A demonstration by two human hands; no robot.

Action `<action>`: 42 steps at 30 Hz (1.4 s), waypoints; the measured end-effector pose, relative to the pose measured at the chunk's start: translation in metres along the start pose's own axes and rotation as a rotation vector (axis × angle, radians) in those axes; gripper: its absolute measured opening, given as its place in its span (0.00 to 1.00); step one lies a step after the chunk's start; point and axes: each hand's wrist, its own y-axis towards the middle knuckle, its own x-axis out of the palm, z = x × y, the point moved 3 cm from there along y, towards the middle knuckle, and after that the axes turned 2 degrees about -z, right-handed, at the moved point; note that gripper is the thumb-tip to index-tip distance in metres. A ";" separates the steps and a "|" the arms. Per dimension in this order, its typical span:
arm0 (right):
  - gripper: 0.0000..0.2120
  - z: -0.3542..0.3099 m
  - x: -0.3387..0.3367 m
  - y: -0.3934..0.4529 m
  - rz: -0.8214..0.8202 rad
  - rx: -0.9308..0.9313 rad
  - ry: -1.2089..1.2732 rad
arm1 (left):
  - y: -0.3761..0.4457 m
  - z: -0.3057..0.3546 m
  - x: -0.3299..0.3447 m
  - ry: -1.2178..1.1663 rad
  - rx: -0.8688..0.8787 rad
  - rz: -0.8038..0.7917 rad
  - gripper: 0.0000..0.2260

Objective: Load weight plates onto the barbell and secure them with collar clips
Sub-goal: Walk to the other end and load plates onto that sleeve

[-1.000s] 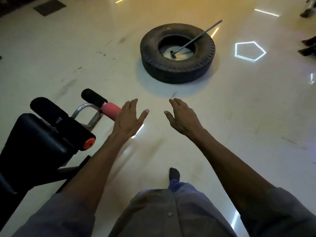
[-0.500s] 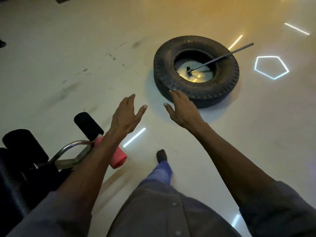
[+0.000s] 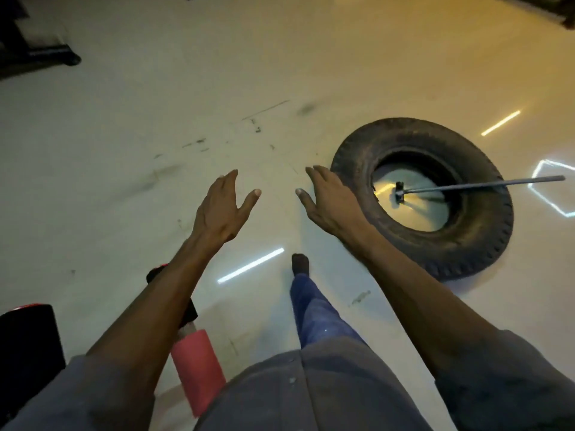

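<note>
Right hand overlaps the near-left rim of the tyre; the tread behind it is hidden. Left forearm covers the upper part of the red roller and most of the black pad above it. Dark bench part at lower left is cut by the frame edge; its form cannot be told. Black equipment at top left is cropped and blurred, unidentifiable. The bar ends in a small head inside the tyre, too small to identify. The light outline at right is cut off.
</note>
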 end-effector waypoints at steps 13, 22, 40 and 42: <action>0.28 -0.128 -0.008 0.382 -0.164 -0.354 -0.026 | 0.264 -0.116 -0.145 -0.010 -0.341 0.206 0.35; 0.28 -0.293 0.038 0.610 -0.235 -0.594 -0.092 | 0.413 -0.269 -0.239 -0.045 -0.526 0.343 0.35; 0.29 -0.746 0.150 0.935 -0.339 -1.045 -0.062 | 0.571 -0.619 -0.510 -0.045 -0.883 0.616 0.35; 0.29 -0.803 0.167 0.964 -0.348 -1.097 -0.059 | 0.582 -0.660 -0.541 -0.034 -0.935 0.635 0.36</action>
